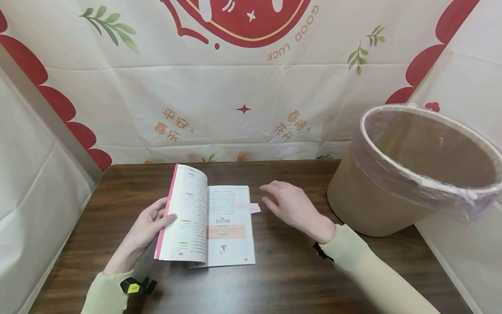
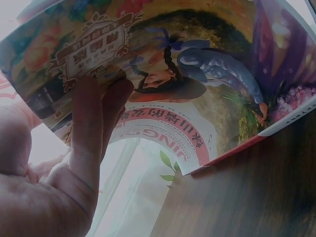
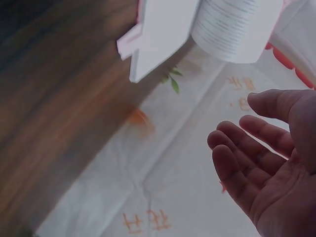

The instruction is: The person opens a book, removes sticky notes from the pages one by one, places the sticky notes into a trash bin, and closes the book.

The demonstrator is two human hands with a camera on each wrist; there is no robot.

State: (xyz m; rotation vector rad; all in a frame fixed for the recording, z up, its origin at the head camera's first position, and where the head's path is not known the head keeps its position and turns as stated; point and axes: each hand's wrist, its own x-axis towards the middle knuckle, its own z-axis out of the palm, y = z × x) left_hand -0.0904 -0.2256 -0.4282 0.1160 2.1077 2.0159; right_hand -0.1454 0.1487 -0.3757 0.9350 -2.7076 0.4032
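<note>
An open book lies on the table, its left half lifted and curving upward. My left hand grips the raised left edge, thumb on the printed page and fingers behind on the cover. In the left wrist view the illustrated cover of the book shows above the fingers. A pink paper slip lies on the right page and sticks out past its edge. Just right of that slip, my right hand hovers apart from the book, holding nothing. The right wrist view shows its fingers loosely bent.
A large beige bin lined with a clear plastic bag stands at the table's right side. The dark wooden table meets a printed white cloth at the back. Pale panels border both sides.
</note>
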